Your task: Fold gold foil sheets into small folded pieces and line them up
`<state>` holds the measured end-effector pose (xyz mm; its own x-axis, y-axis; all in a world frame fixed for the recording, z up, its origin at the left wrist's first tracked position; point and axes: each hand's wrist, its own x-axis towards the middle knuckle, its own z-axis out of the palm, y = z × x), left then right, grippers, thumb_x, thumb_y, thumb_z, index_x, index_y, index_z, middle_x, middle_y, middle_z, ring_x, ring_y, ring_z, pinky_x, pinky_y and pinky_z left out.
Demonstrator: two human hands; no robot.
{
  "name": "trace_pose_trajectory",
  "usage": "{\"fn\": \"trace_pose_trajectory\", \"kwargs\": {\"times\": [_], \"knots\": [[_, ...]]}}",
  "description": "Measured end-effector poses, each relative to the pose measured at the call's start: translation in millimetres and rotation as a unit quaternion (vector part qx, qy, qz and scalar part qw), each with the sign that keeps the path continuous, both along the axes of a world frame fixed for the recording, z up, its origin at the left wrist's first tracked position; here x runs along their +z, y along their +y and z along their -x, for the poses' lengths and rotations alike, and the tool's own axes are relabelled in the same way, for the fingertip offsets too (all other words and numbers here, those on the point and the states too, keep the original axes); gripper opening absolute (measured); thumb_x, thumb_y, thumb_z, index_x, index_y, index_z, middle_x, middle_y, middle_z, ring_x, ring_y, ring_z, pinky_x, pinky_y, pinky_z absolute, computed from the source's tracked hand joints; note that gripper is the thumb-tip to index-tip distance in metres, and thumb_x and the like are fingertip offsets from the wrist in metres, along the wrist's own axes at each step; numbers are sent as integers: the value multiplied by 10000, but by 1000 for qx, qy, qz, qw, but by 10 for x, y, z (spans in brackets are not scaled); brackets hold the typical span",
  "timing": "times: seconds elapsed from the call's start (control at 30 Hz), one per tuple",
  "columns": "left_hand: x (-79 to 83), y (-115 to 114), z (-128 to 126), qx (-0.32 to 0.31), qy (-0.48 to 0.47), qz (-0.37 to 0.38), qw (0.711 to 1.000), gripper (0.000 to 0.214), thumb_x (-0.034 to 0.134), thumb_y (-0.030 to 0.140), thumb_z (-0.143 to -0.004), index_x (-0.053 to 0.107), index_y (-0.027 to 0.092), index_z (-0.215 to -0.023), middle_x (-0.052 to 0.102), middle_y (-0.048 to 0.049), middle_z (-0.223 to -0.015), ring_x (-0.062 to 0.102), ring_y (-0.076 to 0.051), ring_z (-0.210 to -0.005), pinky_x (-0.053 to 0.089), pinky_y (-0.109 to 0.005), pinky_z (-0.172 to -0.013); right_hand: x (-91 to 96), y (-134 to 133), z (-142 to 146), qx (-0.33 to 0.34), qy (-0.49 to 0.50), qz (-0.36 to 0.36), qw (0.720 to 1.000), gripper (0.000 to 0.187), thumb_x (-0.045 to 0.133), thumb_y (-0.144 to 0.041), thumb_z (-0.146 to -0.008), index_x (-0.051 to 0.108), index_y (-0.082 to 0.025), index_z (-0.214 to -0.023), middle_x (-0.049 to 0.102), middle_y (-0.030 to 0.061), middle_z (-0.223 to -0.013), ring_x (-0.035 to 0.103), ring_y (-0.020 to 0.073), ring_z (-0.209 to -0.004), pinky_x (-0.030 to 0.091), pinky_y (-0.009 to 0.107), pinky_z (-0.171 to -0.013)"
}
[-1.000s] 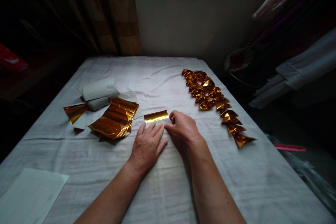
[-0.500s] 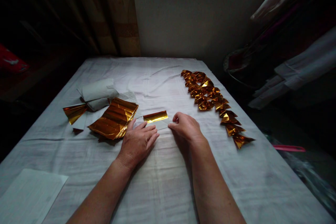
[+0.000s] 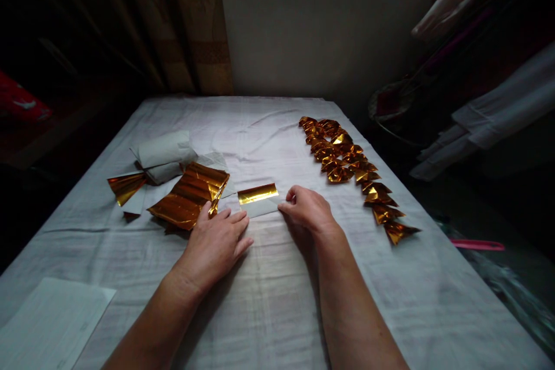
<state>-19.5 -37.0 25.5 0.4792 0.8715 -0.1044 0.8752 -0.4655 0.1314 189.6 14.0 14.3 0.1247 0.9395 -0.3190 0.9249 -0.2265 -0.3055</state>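
Observation:
A partly folded piece of gold foil paper (image 3: 257, 193) lies in the middle, gold along its far strip and pale grey along its near strip. At its right end, my right hand (image 3: 307, 208) has thumb and forefinger pinched together on the near corner. My left hand (image 3: 219, 240) rests open, fingers spread, just off the paper's near left corner, its fingertips close to a stack of gold foil sheets (image 3: 184, 196). To the right, several folded gold foil pieces (image 3: 340, 156) stand in a long row running away from me.
The table (image 3: 269, 312) has a wrinkled whitish cloth. Behind the stack lie crumpled pale paper wrapping (image 3: 165, 153) and a loose gold piece (image 3: 127, 186). A pale sheet (image 3: 56, 321) lies at the near left. Clothes (image 3: 498, 104) hang beyond the right edge; a curtain (image 3: 191, 23) hangs behind.
My left hand has slid left and towards me, off the folded paper, uncovering more of its grey strip. The right hand keeps its pinch at the right end.

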Motion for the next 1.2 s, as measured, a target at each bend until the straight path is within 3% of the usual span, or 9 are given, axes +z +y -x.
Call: {"fn": "trace_pose_trajectory", "kwargs": {"times": [0.13, 0.27, 0.47, 0.63, 0.87, 0.97, 1.1, 1.2], "knots": [[-83, -1, 9, -6, -29, -43, 999, 194, 653, 341, -855, 696, 285, -1036, 721, -36, -1175, 641, -317, -1093, 275, -628, -1090, 42, -47, 184, 18, -10, -11, 1000, 473, 664, -575, -760, 605, -206, -1050, 704, 120, -1060, 654, 275, -980, 440, 336, -760], [-160, -2, 33, -19, -49, -74, 996, 166, 633, 337, -862, 686, 283, -1010, 733, -37, -1124, 654, -300, -1052, 272, -601, -1095, 58, -66, 315, 12, -24, -14, 1000, 552, 707, -546, -743, 548, -184, -1128, 682, 141, -1124, 647, 289, -1038, 452, 349, -804], [-203, 10, 87, -19, -69, -77, 994, 155, 622, 334, -867, 684, 302, -1005, 722, -25, -1173, 648, -301, -1075, 276, -601, -1088, 27, -36, 152, 2, 0, -4, 1000, 414, 670, -371, -796, 545, -229, -1165, 703, 95, -1102, 659, 253, -992, 429, 318, -771], [-194, 28, 104, -22, -69, -66, 995, 147, 632, 330, -862, 693, 296, -992, 726, -31, -1162, 651, -297, -1071, 298, -591, -1072, -41, -11, 27, 32, 27, -33, 999, 354, 600, -236, -806, 587, -258, -1159, 719, 31, -977, 649, 208, -891, 397, 282, -719], [-147, 123, 34, 37, -98, -51, 993, 84, 597, 269, -881, 678, 251, -891, 743, -27, -1018, 679, -244, -964, 422, -486, -999, -106, 20, -91, 63, 155, -20, 986, 352, 696, -264, -734, 655, -262, -1083, 703, -29, -862, 616, 138, -762, 402, 224, -677], [-231, 153, 5, 96, -115, -90, 985, 187, 636, 253, -841, 631, 221, -1026, 706, -73, -1081, 661, -263, -985, 505, -416, -890, -119, 30, -112, 64, 158, -22, 985, 292, 699, -248, -707, 680, -238, -997, 698, -21, -861, 611, 138, -765, 402, 223, -674], [-407, 171, 8, 119, -145, -150, 971, 498, 686, 267, -795, 521, 197, -1259, 628, -132, -1258, 591, -308, -1145, 491, -454, -959, -92, 27, -105, 62, 149, -20, 987, 140, 687, -230, -685, 682, -211, -824, 678, -21, -785, 591, 139, -733, 380, 221, -625], [-474, 183, 24, 111, -163, -154, 968, 354, 666, 254, -803, 586, 219, -1146, 648, -114, -1217, 593, -304, -1128, 495, -469, -959, -70, 19, -102, 65, 149, -7, 987, 105, 684, -222, -676, 695, -217, -781, 672, -25, -746, 592, 142, -723, 373, 220, -606]]}}
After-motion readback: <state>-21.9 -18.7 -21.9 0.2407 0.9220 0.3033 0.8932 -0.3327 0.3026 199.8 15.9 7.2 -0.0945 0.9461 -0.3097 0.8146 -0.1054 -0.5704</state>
